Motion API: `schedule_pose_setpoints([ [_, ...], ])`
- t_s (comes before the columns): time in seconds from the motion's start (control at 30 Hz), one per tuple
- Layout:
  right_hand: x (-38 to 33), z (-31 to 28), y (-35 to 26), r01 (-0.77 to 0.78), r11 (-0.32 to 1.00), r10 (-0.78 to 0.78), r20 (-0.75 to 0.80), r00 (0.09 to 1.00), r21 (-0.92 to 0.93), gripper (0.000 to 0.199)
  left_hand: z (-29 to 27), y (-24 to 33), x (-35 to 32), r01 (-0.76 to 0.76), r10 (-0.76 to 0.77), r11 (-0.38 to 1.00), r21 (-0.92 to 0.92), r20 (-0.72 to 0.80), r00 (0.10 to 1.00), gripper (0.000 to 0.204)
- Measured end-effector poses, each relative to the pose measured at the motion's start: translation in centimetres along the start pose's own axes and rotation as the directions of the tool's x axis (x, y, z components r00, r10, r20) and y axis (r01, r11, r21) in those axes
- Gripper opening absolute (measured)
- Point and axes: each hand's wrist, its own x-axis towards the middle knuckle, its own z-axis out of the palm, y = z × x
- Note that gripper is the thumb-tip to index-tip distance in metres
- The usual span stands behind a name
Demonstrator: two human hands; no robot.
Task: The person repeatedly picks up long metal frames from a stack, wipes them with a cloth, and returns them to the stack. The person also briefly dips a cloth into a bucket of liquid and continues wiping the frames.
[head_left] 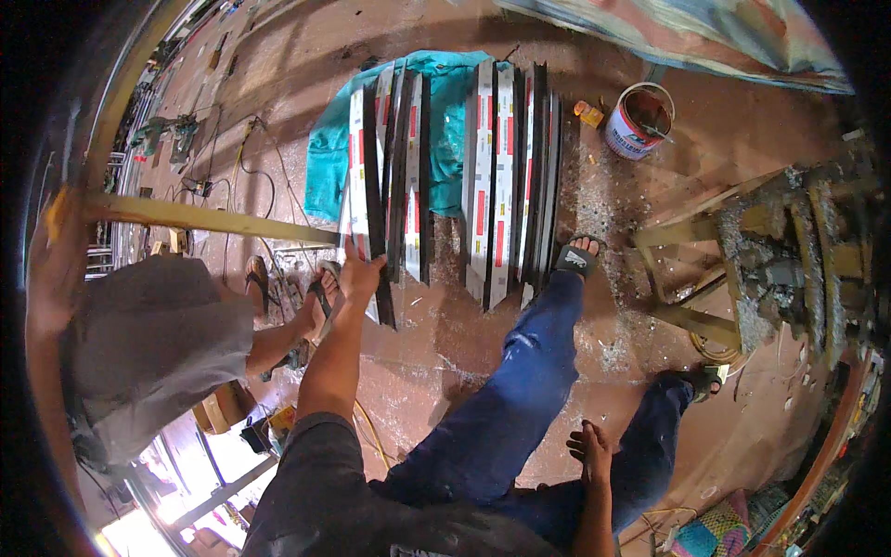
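Observation:
My left hand (360, 277) is closed on the near part of a dark metal profile (368, 176), the leftmost of the lengths lying on the floor, covered with white and red protective film. Beside it lie several similar profiles (413, 176), some resting on a teal cloth (327, 158). A second group of film-covered profiles (501, 186) lies to the right, next to my foot. My right hand (591, 450) hangs near my right leg, its fingers apart and nothing in them.
A person in grey shorts (158, 343) stands at my left, near a long wooden bar (204, 215). A paint bucket (639, 121) stands far right beside an orange packet (587, 113). A rough wooden frame (742, 269) stands right. Cables (243, 167) cross the floor at left.

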Motion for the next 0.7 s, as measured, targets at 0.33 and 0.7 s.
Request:
schedule_pose_setpoints([
  [0.33, 1.7, 1.3, -2.3, -0.09, 0.996, 0.091, -0.04, 0.995, 0.015, 0.047, 7.2, 4.1, 7.2, -0.062, 0.065, 0.993, 0.103, -0.029, 0.997, 0.097],
  [0.7, 1.7, 1.6, -3.0, -0.088, 0.996, 0.089, -0.035, 0.995, 0.034, 0.05, 14.3, 5.6, 6.7, -0.395, 0.455, 0.835, 0.383, -0.075, 0.888, 0.068],
])
